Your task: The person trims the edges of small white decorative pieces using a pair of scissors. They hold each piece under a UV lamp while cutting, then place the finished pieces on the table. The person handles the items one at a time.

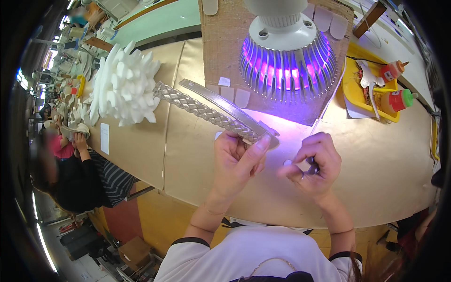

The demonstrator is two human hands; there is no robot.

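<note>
Over the gold-coloured table covering, my left hand (244, 157) pinches one end of a braided metallic strap (202, 108) between thumb and fingers. A smooth stitched strap (225, 104) runs alongside the braid, and both stretch away toward the upper left. My right hand (319, 162), apart from the straps, has its fingers curled around a small dark tool (313, 165); most of it is hidden, so its kind cannot be told. By the right thumb and forefinger shows a small whitish round piece (287, 163). Whether the fingers touch it is unclear.
A finned lamp (289, 61) glowing purple hangs before me over a cardboard sheet (223, 56) with pale rounded pieces. White spiky stacked pieces (124, 87) stand at left. A yellow tray (353, 87) with capped bottles lies at right. Another person (75, 181) sits at far left.
</note>
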